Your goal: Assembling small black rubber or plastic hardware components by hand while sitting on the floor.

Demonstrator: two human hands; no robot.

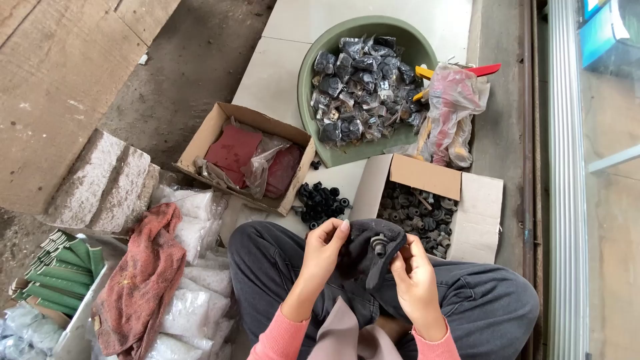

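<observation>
I sit cross-legged on the floor in dark trousers and pink sleeves. My left hand [325,250] and my right hand [415,277] both grip a dark grey cloth [365,257] held over my lap. A small grey metal fitting [379,245] sits in the cloth between my hands. A heap of small black rubber parts [321,203] lies on the floor just beyond my left hand. An open cardboard box [467,200] with several dark metal parts stands just beyond my right hand.
A green basin [313,73] full of bagged dark parts stands farther back, with plastic bags [452,113] at its right. Another cardboard box [207,137] holds red sheets. A reddish rag [143,277], white bags [193,313], green pieces [57,277] and a stone block [103,183] lie left.
</observation>
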